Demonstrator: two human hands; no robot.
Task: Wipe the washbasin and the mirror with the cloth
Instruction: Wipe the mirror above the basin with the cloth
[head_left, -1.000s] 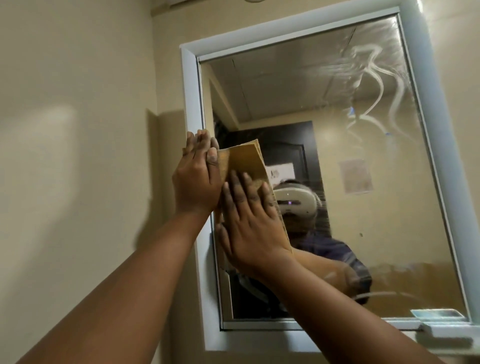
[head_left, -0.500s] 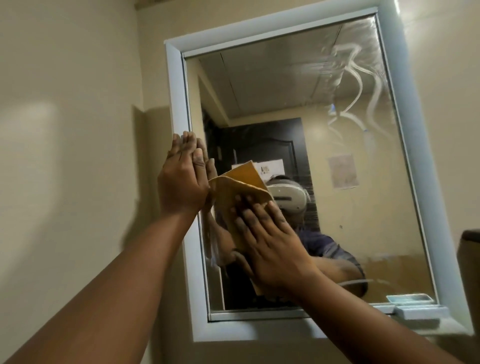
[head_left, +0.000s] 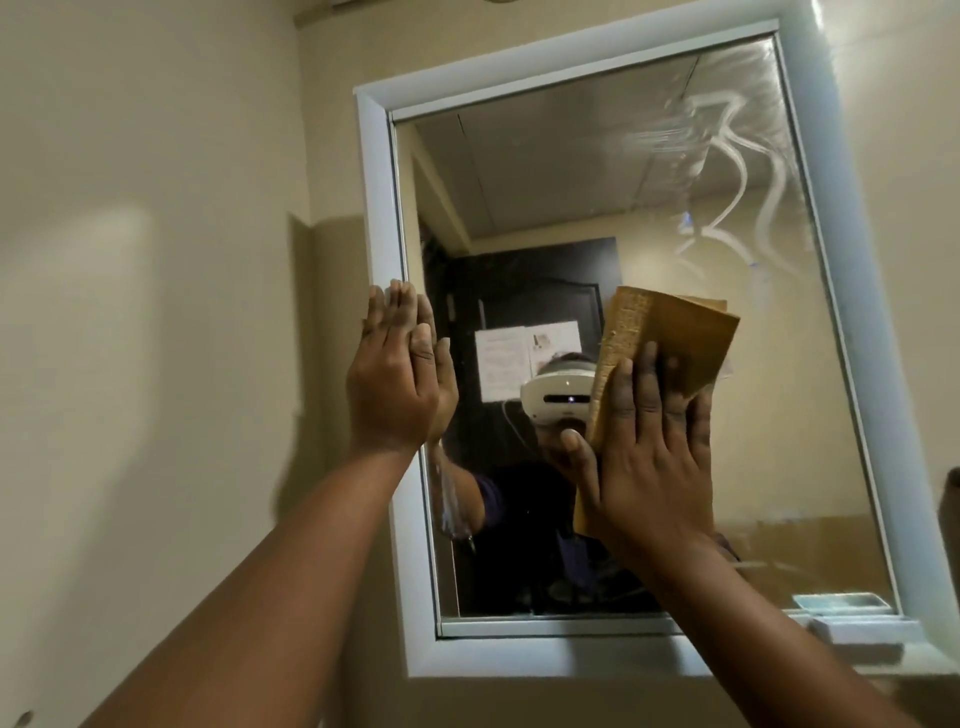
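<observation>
right hand (head_left: 644, 457): fingers spread flat, pressing tan cloth (head_left: 670, 358) against mirror (head_left: 649, 208) glass
left hand (head_left: 397, 374): fingers straight and together, leaning on white frame (head_left: 376, 208), left edge

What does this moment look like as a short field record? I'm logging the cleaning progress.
surface: mirror in a white frame
left hand: flat, fingers straight, on the frame's left edge
right hand: presses the cloth flat to the glass, mid-mirror
cloth: tan, folded
smears: white streaks, upper right, not yet wiped
ledge: soap dish, lower right
washbasin: not in view
</observation>
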